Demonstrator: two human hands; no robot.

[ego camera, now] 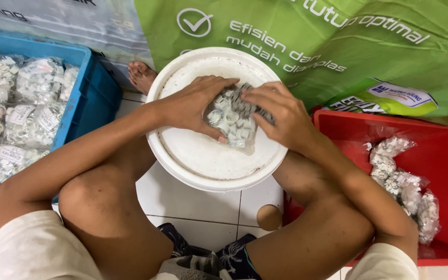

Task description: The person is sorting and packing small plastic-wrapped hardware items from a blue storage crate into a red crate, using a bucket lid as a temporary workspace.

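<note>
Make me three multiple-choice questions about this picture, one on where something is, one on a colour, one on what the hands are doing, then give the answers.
1. Where does the small clear bag of white parts rest?
A. in the blue crate
B. on the white round lid
C. on the tiled floor

2. What colour is the crate on the person's right side?
A. red
B. yellow
C. black

3. What is the state of the two hands?
A. both rest on the knees
B. one is raised in the air
C. both grip the bag

Answers:
1. B, since the bag lies on the white round lid between the knees.
2. A, as the red crate holds a few filled bags, while the blue crate is on the left.
3. C, because the left hand and right hand both close on the bag.
</note>
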